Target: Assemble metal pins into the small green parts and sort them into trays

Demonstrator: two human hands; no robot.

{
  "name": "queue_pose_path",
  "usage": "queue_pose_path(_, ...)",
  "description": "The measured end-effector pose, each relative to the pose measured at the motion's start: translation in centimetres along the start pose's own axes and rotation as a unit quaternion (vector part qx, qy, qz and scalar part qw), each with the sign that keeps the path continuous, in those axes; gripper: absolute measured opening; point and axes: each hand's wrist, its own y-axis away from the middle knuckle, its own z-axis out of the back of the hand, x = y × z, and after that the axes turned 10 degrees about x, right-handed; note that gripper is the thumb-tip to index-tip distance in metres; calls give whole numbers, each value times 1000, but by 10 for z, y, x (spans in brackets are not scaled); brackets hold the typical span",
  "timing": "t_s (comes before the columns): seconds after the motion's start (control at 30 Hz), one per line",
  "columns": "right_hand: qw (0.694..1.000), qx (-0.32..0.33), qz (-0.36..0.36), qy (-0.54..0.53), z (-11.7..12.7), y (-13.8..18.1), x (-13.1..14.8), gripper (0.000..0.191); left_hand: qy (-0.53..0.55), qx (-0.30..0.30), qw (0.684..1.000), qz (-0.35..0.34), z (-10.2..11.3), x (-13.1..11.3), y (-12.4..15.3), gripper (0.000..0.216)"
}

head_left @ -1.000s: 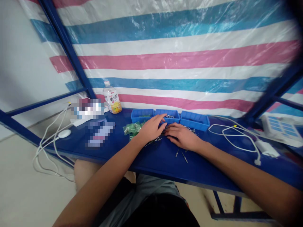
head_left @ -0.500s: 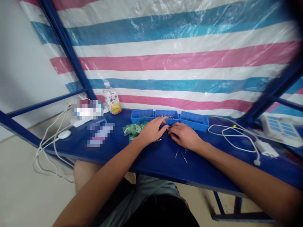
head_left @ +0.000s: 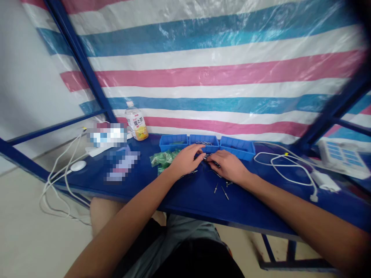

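Small metal pieces with thin pins, which look like blind rivets (head_left: pixel 225 193), lie scattered on the blue table (head_left: pixel 185 199). More of them form a pile between my two hands. My left hand (head_left: pixel 185 159) rests at the pile's left side, fingers curved and thumb held apart from them. Over the pile's right side, my right hand (head_left: pixel 227 165) has its fingers curled down among the pieces; what they pinch is hidden. Just behind the hands stands the middle blue bin (head_left: pixel 216 142), with similar metal pieces in it. Green plastic packets (head_left: pixel 164 159) lie left of my left hand.
A left bin (head_left: pixel 174 146) and a right bin (head_left: pixel 237 152) flank the middle one. A drink bottle (head_left: pixel 136 122) stands at the back left. White cable (head_left: pixel 290 175) and a keypad device (head_left: pixel 343 156) lie on the right. Blue frame posts (head_left: pixel 82 61) rise at the sides.
My right hand has shifted slightly and its fingers have moved, showing more metal pieces beneath it. The left hand stays almost still.
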Motion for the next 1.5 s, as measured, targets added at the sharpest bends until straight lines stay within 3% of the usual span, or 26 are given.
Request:
queue_pose_path(0.13, 989, -64, -67, -111, -2, 0, -2, 13, -39, 10, 999, -1, 1, -2, 0, 32)
queue_pose_path(0.3, 951, -155, -127, -236, -4, 0, -6, 11, -32, 28, 999, -23, 0, -2, 0, 40)
queue_pose_path(0.6, 955, -191, -107, -199, 3, 1, 2, 8, -2, 23, 997, -73, -3, -4, -1, 39)
queue_pose_path(0.97, 954, -168, -77, -236, -2, 3, 5, 11, 37, -9, 998, -55, -1, -8, -5, 28)
queue_pose_path(1.1, 948, -168, -95, -251, -1, 3, 8, 12, 74, -49, 996, -32, -1, -7, -6, 19)
queue_pose_path(1.23, 937, -165, -111, -286, -2, 3, 8, 22, 114, -47, 992, -17, -3, -3, -6, 5)
queue_pose_path(1.33, 943, -153, -84, -284, -2, 2, 8, 30, 113, -34, 993, -20, -6, -1, -5, 8)
queue_pose_path(1.5, 956, -135, -53, -256, -1, 1, 8, 17, 89, -34, 995, -36, -7, -1, -5, 20)
